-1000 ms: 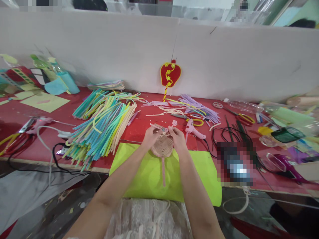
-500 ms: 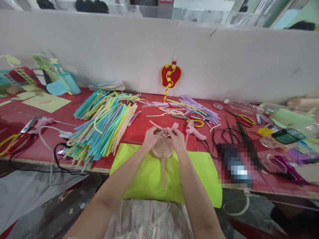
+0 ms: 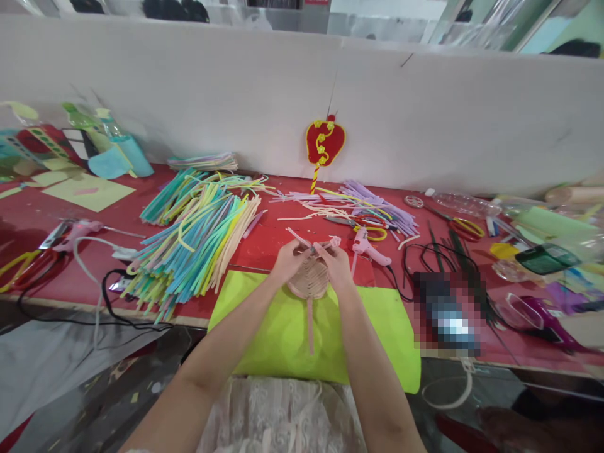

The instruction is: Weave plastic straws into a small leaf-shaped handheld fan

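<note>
My left hand (image 3: pixel 289 263) and my right hand (image 3: pixel 334 264) meet above the green mat, fingertips pinched close together. Between them runs a thin pink pipe cleaner (image 3: pixel 299 237). One end sticks out past my left fingers, and a small pink flower shape (image 3: pixel 335 241) shows above my right fingers. Just below the fingertips is a round, pale pink fan (image 3: pixel 307 282) of ribbed pipe cleaners, its straight handle (image 3: pixel 310 327) pointing toward me. My hands cover the fan's top and part of its sides, so the exact contact there is hidden.
Colourful pipe cleaners (image 3: pixel 193 245) lie heaped to the left. A pink glue gun (image 3: pixel 370 248) and scissors (image 3: pixel 375 231) lie right of my hands. Behind stands a finished red fan (image 3: pixel 325 143). The green mat (image 3: pixel 264 340) overhangs the table's front edge; cables lie on both sides.
My hands stay pinched at the fan's top. The free end of the pink pipe cleaner and my left fingers have shifted slightly to the right.
</note>
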`<state>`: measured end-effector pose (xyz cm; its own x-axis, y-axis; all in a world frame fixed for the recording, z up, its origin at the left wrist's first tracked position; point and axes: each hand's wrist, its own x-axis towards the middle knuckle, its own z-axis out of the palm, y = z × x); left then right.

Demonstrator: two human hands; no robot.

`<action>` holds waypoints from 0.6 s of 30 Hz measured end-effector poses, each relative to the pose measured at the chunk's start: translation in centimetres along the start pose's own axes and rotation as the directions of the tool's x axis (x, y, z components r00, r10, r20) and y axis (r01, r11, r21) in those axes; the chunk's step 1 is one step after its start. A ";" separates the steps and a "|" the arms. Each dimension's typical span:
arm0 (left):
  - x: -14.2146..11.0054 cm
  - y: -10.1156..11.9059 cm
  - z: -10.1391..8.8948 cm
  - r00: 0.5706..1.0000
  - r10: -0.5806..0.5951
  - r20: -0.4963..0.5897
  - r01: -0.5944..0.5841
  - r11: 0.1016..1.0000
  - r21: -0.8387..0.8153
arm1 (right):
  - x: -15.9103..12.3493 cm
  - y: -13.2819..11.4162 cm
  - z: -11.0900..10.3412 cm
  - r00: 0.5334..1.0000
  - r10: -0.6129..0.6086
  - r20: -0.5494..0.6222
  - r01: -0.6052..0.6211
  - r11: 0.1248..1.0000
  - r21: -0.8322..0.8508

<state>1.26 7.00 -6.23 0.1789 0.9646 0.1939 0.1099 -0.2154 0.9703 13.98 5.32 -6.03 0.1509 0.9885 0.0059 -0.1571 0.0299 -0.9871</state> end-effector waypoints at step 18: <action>-0.1 0.3 -0.1 1.000 0.012 -0.006 -0.012 0.992 -0.123 | 0.3 0.6 0.4 0.995 0.103 0.000 -0.100 0.966 0.240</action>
<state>1.20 6.88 -5.97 0.1740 0.9630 0.2060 -0.0134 -0.2068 0.9783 13.59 5.66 -6.52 0.1343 0.9863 -0.0960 -0.4006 -0.0346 -0.9156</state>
